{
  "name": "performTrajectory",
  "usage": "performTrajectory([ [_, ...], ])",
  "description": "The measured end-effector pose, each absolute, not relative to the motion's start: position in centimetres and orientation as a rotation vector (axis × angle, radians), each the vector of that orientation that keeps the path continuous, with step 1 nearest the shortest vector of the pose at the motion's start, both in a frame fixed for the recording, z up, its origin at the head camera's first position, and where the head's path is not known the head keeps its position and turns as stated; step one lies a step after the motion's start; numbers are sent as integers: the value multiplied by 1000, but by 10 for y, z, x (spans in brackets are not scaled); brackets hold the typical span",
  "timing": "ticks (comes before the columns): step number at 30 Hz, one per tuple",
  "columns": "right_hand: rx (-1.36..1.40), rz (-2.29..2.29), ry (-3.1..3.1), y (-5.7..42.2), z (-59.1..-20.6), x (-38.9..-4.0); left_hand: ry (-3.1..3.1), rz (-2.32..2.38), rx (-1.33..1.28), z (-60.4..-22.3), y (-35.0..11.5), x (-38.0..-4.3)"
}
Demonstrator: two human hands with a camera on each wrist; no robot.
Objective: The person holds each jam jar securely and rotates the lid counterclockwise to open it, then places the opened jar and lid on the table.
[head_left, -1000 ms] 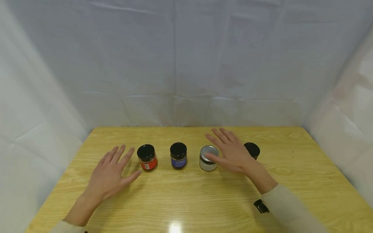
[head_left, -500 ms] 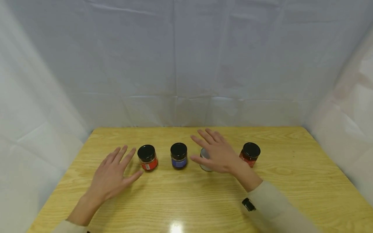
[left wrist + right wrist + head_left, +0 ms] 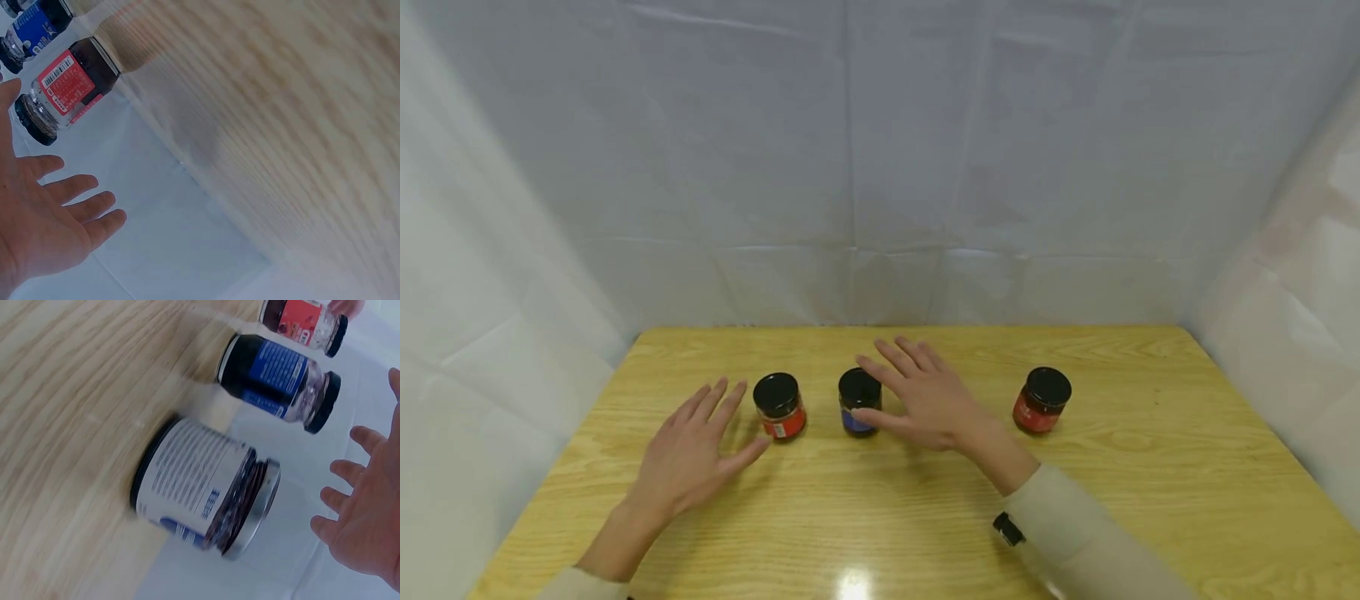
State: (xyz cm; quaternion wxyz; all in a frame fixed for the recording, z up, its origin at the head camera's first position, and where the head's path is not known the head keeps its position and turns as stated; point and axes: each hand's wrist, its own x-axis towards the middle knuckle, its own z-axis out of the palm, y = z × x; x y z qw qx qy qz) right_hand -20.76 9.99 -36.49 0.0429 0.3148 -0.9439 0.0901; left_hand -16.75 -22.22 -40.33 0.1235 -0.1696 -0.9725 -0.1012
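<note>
My left hand (image 3: 688,454) hovers with fingers spread, just left of a jar with a red label (image 3: 781,423) and a black lid. In the left wrist view that hand's palm shows close to the red-label jar's lid, holding nothing. My right hand (image 3: 928,404) is spread over the row, its thumb and fingertips overlapping the blue-label jar (image 3: 852,388) in the head view. A white-label jar (image 3: 194,481) with a silver lid stands upright in the right wrist view; in the head view my right hand hides it. Nothing is in my right hand.
Another red-label jar (image 3: 1041,404) with a black lid stands at the right of the row. All stand on a wooden table (image 3: 820,517) with white sheeting (image 3: 895,167) behind and at the sides. A small black device (image 3: 1008,529) sits at my right sleeve.
My right hand has swept left, from over the silver-lidded jar to the blue-label jar, uncovering the right red-label jar and hiding the silver-lidded one. My left hand has barely moved; the jars stay put.
</note>
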Motion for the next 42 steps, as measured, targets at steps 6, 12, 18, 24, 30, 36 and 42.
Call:
performTrajectory([
  [6,1001,269,-2891,85,-366,-207,-2887,-488,-487,-403,-218,-168],
  [12,1013,224,-2878,76,-371,-207,-2963,-842,-404,-400,-212,-170],
  [18,1028,201,-2886,70,-374,-207,-2968,-1140,-362,-399,-210,-174],
  [24,1029,183,-2895,66,-376,-207,-2926,-1505,-315,-401,-207,-179],
  [30,1036,118,-2895,59,-377,-206,-2882,-1659,-217,-402,-202,-182],
  [36,1042,94,-2913,52,-376,-204,-2824,-1753,-228,-405,-200,-183],
  [42,1040,100,-2911,51,-378,-203,-2813,-1729,-241,-409,-198,-185],
])
